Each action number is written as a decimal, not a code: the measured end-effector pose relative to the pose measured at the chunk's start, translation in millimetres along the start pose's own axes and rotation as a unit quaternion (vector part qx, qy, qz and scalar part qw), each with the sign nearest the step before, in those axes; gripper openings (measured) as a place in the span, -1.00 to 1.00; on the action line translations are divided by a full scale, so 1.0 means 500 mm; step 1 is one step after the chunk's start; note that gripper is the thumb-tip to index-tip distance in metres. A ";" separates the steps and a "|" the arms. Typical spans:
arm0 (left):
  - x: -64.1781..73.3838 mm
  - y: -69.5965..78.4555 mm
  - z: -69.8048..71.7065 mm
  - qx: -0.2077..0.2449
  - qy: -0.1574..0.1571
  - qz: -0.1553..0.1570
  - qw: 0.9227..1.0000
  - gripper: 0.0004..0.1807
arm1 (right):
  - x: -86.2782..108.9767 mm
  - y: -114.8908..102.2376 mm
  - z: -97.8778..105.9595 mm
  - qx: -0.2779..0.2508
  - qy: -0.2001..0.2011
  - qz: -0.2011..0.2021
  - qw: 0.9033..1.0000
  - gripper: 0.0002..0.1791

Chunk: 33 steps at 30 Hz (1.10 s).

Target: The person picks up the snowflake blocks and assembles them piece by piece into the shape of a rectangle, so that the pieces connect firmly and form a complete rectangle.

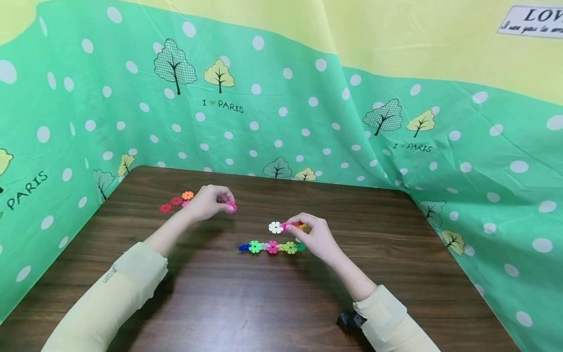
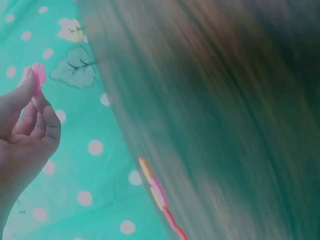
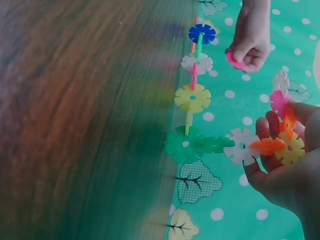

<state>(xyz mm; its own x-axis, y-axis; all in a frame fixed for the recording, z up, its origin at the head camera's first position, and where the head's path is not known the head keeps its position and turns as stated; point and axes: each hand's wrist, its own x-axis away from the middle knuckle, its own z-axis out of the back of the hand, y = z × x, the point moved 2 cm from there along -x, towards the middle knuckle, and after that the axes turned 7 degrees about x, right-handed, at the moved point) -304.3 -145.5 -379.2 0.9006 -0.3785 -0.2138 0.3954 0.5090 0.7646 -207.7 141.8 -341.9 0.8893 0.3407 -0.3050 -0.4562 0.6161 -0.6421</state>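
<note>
My left hand (image 1: pixel 204 203) is raised over the back of the table, pinching a pink flower-shaped interlocking disc (image 1: pixel 231 207) between thumb and fingers; the left wrist view shows this disc (image 2: pixel 40 77) edge-on at the fingertips. To the right, my right hand (image 1: pixel 318 239) grips a bent chain of such discs (image 1: pixel 272 247). In the right wrist view the chain runs from a blue disc (image 3: pixel 202 34) through white, yellow and green ones, then turns past a yellow disc (image 3: pixel 290 148) at my fingers. Its held end finishes in a white disc (image 1: pixel 275 227), pointing toward the left hand.
Several loose discs, among them an orange one (image 1: pixel 187 195) and a red one (image 1: pixel 165 208), lie at the back left, behind my left forearm. The dark wooden table (image 1: pixel 211 303) meets a green dotted cloth (image 1: pixel 281 132) at its back and sides.
</note>
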 end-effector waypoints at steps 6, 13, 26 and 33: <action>0.012 0.036 -0.015 0.019 0.016 -0.002 1.000 -0.85 | 0.000 0.003 -0.001 0.002 0.001 -0.005 1.000 -0.88; 0.028 0.072 -0.035 0.031 0.049 -0.018 0.998 -0.84 | 0.000 0.003 -0.001 0.001 0.002 -0.005 1.000 -0.88; 0.060 0.127 -0.074 0.067 0.065 -0.029 0.995 -0.84 | -0.001 0.004 -0.001 0.002 0.011 -0.008 1.000 -0.89; 0.067 0.142 -0.100 0.053 0.064 -0.047 0.995 -0.84 | -0.002 0.007 -0.003 0.001 0.020 -0.005 1.000 -0.90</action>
<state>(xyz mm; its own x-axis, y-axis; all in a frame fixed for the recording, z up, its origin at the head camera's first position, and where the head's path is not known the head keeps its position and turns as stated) -237.0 -83.3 -362.8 0.8793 -0.3147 -0.3575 0.4630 0.3888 0.7965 -210.1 142.5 -345.1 0.8945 0.3058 -0.3260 -0.4470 0.6203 -0.6446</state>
